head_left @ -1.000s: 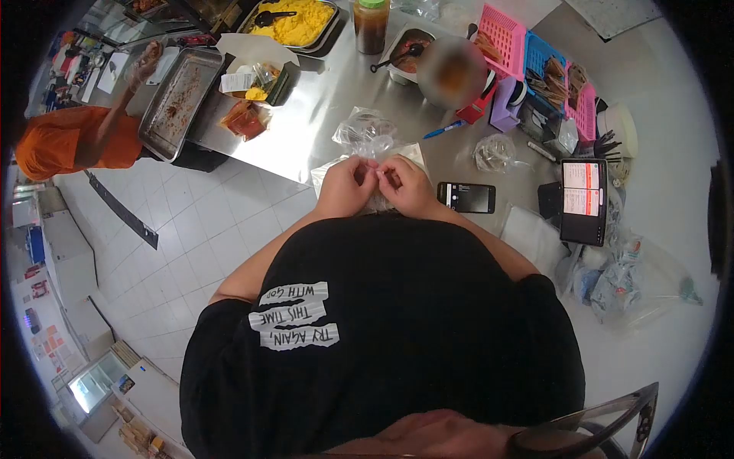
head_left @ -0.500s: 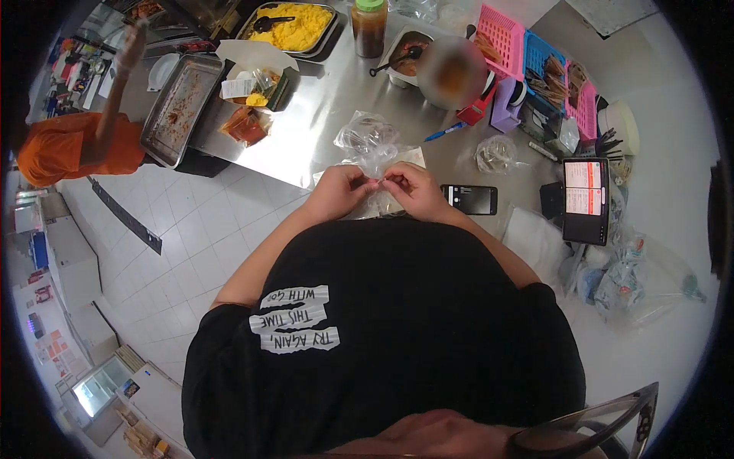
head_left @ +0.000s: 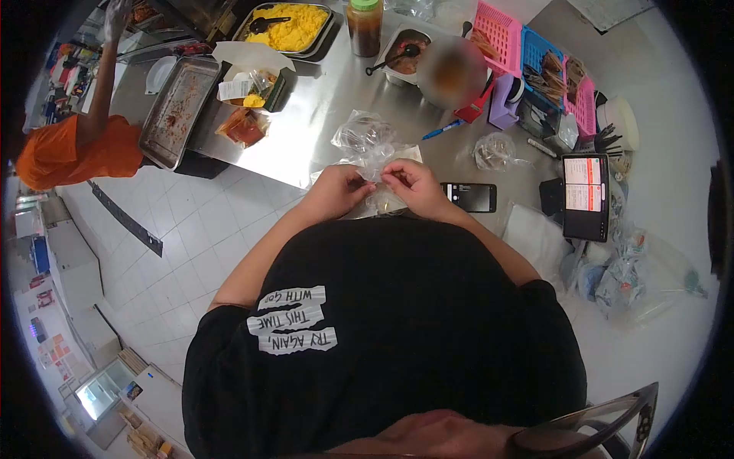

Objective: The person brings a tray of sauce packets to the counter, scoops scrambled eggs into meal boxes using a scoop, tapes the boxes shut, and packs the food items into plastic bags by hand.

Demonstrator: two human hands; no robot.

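Note:
My left hand [head_left: 340, 190] and my right hand [head_left: 413, 186] meet at the steel table's front edge, fingertips pinched on the gathered neck of a clear plastic bag [head_left: 375, 159]. The bag's puffed part [head_left: 364, 131] lies just beyond my fingers on the table. Something pale and flat shows beneath my hands; I cannot make out what it is. Close by my right hand lies a black phone [head_left: 470, 197] with its screen lit. A blue pen [head_left: 443, 129] rests farther back, and a second knotted clear bag [head_left: 495, 151] sits to the right.
Yellow food fills a tray [head_left: 334, 30] at the back, near a green-lidded jar [head_left: 365, 34]. An open food box [head_left: 281, 90] and a red packet [head_left: 243, 127] lie left. A soiled metal tray [head_left: 145, 141] overhangs the table edge. A person in an orange shirt [head_left: 99, 149] stands at left.
My fingertips have drawn slightly apart at the bag's neck. The person in orange has shifted a little, with the raised arm moving left. The view has moved slightly.

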